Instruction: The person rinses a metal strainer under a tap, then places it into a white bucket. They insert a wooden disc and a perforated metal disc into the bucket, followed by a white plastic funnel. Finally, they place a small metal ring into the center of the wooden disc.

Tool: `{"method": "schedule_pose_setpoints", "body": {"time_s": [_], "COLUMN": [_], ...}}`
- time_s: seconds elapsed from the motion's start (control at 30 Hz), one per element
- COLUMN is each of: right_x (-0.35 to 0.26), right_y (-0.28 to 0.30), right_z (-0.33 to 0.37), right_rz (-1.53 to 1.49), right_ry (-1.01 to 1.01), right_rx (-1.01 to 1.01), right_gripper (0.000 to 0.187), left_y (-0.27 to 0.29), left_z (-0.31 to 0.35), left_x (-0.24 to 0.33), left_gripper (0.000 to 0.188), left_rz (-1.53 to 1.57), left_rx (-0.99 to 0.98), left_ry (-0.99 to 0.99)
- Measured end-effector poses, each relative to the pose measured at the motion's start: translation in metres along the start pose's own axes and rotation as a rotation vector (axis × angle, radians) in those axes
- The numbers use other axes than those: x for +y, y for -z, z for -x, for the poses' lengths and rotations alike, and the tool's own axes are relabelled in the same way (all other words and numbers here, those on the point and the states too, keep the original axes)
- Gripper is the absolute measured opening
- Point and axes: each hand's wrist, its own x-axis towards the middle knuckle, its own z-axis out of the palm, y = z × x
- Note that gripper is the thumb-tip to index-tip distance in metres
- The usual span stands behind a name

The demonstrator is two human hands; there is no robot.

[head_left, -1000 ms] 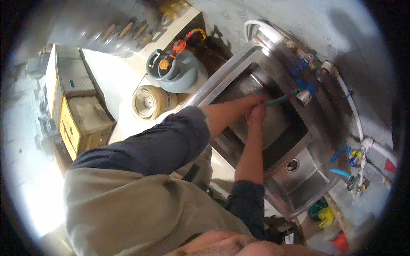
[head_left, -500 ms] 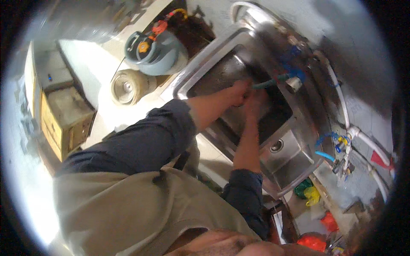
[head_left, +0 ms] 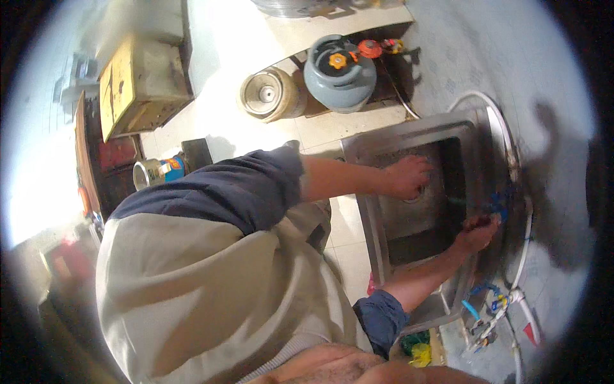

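Sink (head_left: 371, 224), left hand (head_left: 408, 176) over basin (head_left: 412, 246)

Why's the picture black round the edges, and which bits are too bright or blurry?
In the head view, the fisheye lens leaves a black rim and bends straight edges; glare whitens the far left; a dark shadow lies on the pale tiled wall; the red patch at lower left is blurred; details around the bare right hand at the rectangular metal sink look soft.

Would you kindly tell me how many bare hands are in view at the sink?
2: the left hand is over the large basin, and the right hand is by the blue tap fitting on the wall side.
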Motion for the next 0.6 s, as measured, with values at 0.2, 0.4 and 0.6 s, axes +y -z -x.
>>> {"method": "schedule_pose_setpoints", "body": {"time_s": [0.2, 0.4, 0.6], "right_x": [0.008, 0.003, 0.012], "right_y": [-0.009, -0.085, -0.108], "right_z": [-0.009, 0.024, 0.025], "right_rz": [-0.502, -0.287, -0.052], "right_ry": [-0.130, -0.047, -0.032], "right_rx": [-0.147, 0.216, 0.275], "right_gripper": [0.045, 0.044, 0.050], "left_y": [0.087, 0.096, 0.029], "left_z": [0.154, 0.363, 0.448], "left_x": [-0.142, -0.383, -0.563], "left_gripper": [0.039, 0.044, 0.036], "left_rz": [0.161, 0.271, 1.370], "left_rx": [0.484, 0.471, 1.465], "left_ry": [0.351, 1.557, 1.716]}}
